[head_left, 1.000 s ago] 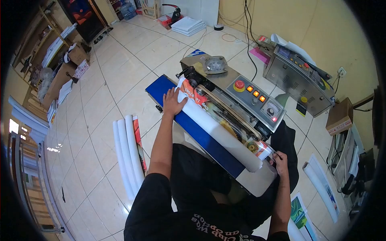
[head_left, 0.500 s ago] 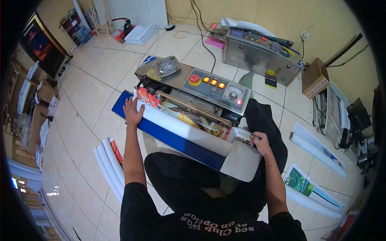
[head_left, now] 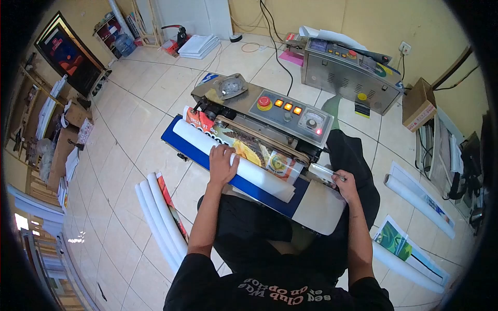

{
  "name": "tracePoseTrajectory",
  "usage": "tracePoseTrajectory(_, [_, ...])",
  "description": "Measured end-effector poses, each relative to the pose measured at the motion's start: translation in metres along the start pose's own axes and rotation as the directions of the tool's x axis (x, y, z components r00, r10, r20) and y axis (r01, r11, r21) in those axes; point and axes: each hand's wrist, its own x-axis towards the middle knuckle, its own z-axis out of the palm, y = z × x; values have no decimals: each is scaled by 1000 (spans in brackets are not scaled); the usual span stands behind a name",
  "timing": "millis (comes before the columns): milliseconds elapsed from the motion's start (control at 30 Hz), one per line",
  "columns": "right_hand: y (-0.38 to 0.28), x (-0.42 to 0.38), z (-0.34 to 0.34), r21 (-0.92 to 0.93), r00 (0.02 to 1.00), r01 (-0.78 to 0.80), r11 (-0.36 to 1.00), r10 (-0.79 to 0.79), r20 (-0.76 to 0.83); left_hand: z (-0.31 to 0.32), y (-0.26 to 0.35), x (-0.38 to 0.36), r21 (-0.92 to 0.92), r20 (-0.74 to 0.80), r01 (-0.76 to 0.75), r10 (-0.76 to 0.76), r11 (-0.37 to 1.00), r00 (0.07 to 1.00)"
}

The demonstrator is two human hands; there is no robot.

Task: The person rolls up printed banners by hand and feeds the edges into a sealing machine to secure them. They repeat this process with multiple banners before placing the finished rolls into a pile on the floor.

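Observation:
My left hand (head_left: 223, 164) lies over the white roll of a printed sheet (head_left: 259, 178), fingers curved across its top and thumb apart. The roll rests on the blue front board of a sealing machine (head_left: 280, 113). The sheet's colourful printed edge (head_left: 244, 146) lies along the machine's belt. At the machine's right end, my right hand (head_left: 344, 185) is closed, fingers pinched beside a shiny flat piece (head_left: 322, 173). What exactly it grips is too small to make out. Orange lights and a red stop button (head_left: 264, 102) show on the control panel.
Several rolled prints (head_left: 161, 207) lie on the tiled floor at left, with more rolled prints (head_left: 420, 207) at right. A second machine (head_left: 353, 78) stands by the wall near a cardboard box (head_left: 419, 105). A black cable (head_left: 280, 62) runs across the floor behind the machine.
My left hand has moved from the roll's left end towards its middle. The roll and sheet have shifted slightly left along the machine. My right hand stays at the right end; the view has shifted.

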Motion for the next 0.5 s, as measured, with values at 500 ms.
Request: tracePoseTrajectory(500, [7, -6, 4, -224, 949, 177, 958, -226, -218, -10, 54, -23, -60, 240, -134, 145, 989, 960])
